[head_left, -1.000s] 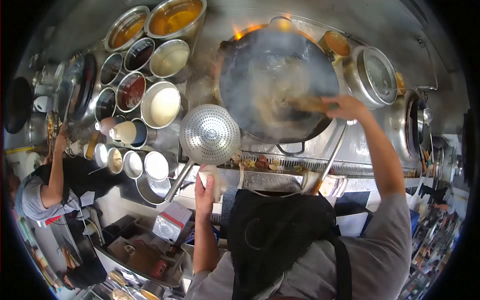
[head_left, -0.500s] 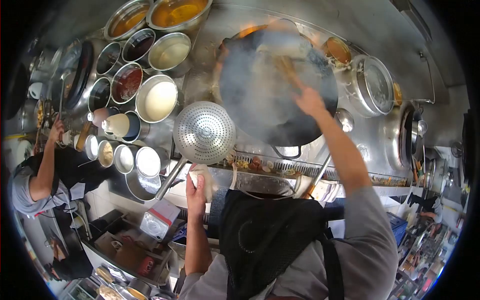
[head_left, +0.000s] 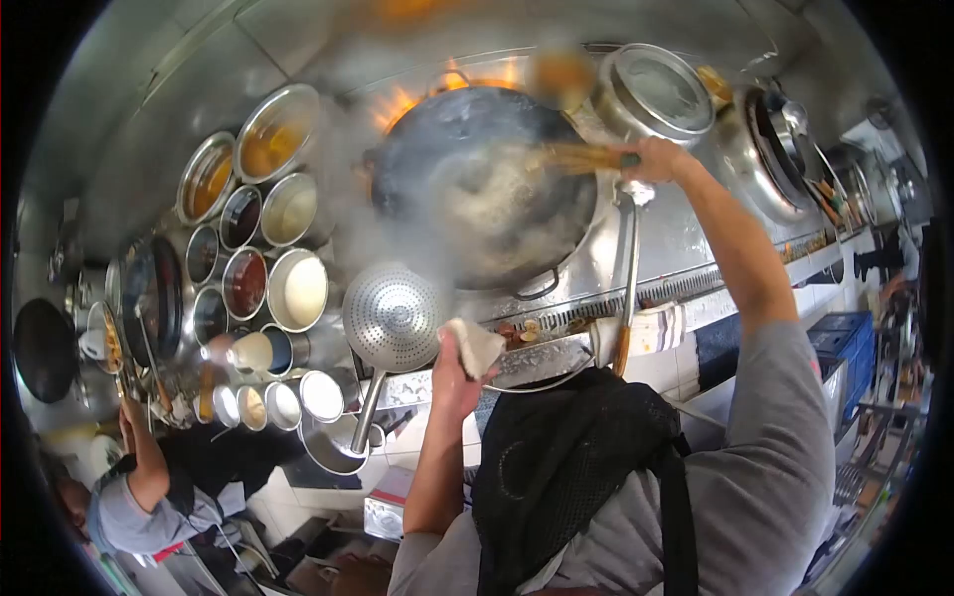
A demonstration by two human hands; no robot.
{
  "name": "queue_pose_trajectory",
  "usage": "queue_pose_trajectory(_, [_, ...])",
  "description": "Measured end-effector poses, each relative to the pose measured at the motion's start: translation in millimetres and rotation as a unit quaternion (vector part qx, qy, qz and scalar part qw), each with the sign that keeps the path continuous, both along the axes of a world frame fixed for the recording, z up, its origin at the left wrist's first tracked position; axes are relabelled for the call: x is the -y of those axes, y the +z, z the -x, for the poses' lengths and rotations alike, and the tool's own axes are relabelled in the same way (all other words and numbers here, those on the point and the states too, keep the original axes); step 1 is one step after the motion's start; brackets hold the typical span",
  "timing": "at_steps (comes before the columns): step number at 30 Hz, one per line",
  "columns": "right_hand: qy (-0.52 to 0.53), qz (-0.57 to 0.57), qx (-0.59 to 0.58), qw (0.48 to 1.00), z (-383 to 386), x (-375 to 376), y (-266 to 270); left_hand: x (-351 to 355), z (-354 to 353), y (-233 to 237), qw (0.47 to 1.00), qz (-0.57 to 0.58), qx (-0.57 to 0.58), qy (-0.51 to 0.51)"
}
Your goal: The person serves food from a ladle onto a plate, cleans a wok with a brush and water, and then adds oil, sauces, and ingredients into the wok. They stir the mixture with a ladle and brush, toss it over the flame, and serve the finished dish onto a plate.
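My right hand (head_left: 656, 162) is closed round the end of a bamboo wok brush (head_left: 581, 157). The brush reaches over the right side of a large black wok (head_left: 397, 164), where liquid swirls under steam. Flames show along the wok's far rim. A folded whitish cloth (head_left: 475, 345) is gripped in my left hand (head_left: 457, 379), in front of the wok's near edge. Just left of that hand rests a perforated metal strainer (head_left: 395, 316), its handle pointing toward me.
Metal pots of sauces and powders crowd the left, including a white-filled pot (head_left: 298, 290) and an oil bowl (head_left: 276, 139). A ladle (head_left: 630, 258) lies right of the wok. Farther right stands a lidded pot (head_left: 658, 94). Another person (head_left: 159, 497) works at far left.
The view has turned. My right hand and the brush have moved from over the wok to its right rim. My left hand, with the cloth, has come nearer the wok.
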State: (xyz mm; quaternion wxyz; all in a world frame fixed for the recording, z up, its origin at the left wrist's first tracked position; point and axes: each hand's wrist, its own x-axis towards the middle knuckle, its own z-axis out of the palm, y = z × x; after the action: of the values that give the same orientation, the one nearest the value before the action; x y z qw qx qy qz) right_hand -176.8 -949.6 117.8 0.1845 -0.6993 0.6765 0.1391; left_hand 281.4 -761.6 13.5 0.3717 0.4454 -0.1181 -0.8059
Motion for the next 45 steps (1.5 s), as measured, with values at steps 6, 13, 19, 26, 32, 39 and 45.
queue_pose_trajectory(6, [-0.183, 0.449, 0.241, 0.841, 4.3, -144.9, -63.5, 40.3, 108.6, -14.3, 0.999, -0.002, -0.037, 0.028])
queue_pose_trajectory(13, [-0.435, 0.224, 0.192, 0.851, 37.7, -424.0, -158.2, 62.9, 123.4, -96.0, 0.992, 0.041, 0.032, 0.119])
queue_pose_trajectory(19, [-0.508, 0.201, 0.275, 0.791, 39.8, -496.0, -69.2, 1.7, 111.8, 3.7, 0.98, 0.086, 0.122, 0.132])
queue_pose_trajectory(26, [-0.295, 0.223, 0.522, 0.768, 21.0, -353.0, -66.0, -23.4, 153.5, 12.8, 0.897, 0.205, 0.367, 0.138])
queue_pose_trajectory(32, [-0.275, -0.127, 0.816, 0.493, -60.7, -126.6, -44.3, -18.6, 208.4, 21.8, 0.692, 0.36, 0.615, 0.115])
queue_pose_trajectory(39, [-0.293, -0.113, 0.906, 0.284, 31.6, -170.8, -58.4, -27.4, 198.1, 28.9, 0.494, 0.583, 0.642, -0.066])
queue_pose_trajectory(45, [-0.292, -0.019, 0.847, 0.445, -5.8, -168.4, -40.9, -6.4, 187.4, 22.4, 0.542, 0.557, 0.627, -0.062])
